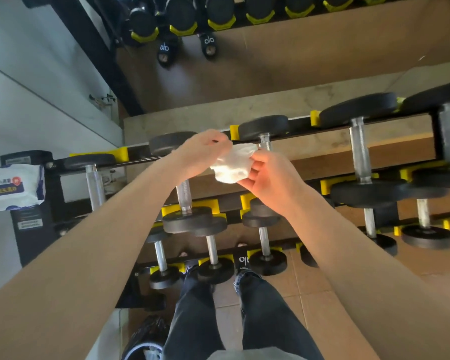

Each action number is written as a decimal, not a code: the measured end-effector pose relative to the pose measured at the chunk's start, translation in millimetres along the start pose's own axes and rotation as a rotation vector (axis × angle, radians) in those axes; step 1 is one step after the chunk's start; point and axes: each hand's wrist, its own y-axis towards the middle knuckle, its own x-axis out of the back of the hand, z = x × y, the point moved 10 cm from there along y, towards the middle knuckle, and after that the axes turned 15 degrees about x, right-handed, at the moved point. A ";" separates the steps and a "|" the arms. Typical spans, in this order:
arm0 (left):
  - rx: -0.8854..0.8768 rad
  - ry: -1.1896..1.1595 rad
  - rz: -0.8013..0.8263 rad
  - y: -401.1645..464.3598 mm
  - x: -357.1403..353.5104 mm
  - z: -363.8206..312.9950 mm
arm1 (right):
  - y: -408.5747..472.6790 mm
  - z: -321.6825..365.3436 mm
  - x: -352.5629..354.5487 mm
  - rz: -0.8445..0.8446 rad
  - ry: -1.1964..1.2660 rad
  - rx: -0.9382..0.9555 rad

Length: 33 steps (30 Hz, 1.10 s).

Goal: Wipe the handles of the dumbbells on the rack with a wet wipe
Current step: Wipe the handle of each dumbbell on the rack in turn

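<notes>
Two hands hold a white wet wipe (233, 165) up in the air, just above the top row of the rack (302, 123). The left hand (202, 149) pinches one side of the crumpled wipe with its fingers. The right hand (266, 175) grips the other side. Right under the hands, on the rack, a dumbbell (185, 196) lies with its shiny handle showing. More dumbbells sit in rows on the rack, some to the right and some lower down. At the left end of the rack rests a pack of wipes (12, 187). Below the rack you can see the person's dark trousers (226, 315).
</notes>
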 end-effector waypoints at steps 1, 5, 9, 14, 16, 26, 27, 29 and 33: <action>0.062 -0.087 0.082 -1.3 -7.7 1.4 | -1.1 3.3 3.0 0.014 -0.004 0.003; 0.056 -0.124 0.163 -5.4 -18.2 -4.5 | -4.2 10.8 10.5 0.051 0.058 -0.024; -0.036 0.062 0.078 0.5 -17.1 -16.7 | -7.1 15.8 2.1 0.171 -0.078 -0.018; -0.087 0.147 0.051 4.9 -18.6 -29.8 | 4.1 38.6 22.4 -0.019 -0.513 0.160; -0.076 0.134 0.082 6.3 -21.7 -30.8 | 5.0 43.0 26.9 -0.053 -0.555 0.191; -0.058 -0.010 0.098 16.5 -14.1 -41.2 | 2.1 47.9 32.4 -0.197 -0.088 0.159; -0.054 0.009 0.076 17.5 -11.9 -41.5 | 2.1 48.0 33.6 -0.223 -0.040 0.160; -0.043 -0.001 0.058 21.8 -9.5 -41.4 | 0.9 53.8 36.6 -0.268 -0.064 0.181; -0.065 0.029 0.072 28.5 -14.4 -47.8 | 12.2 57.8 47.9 -0.300 -0.343 0.213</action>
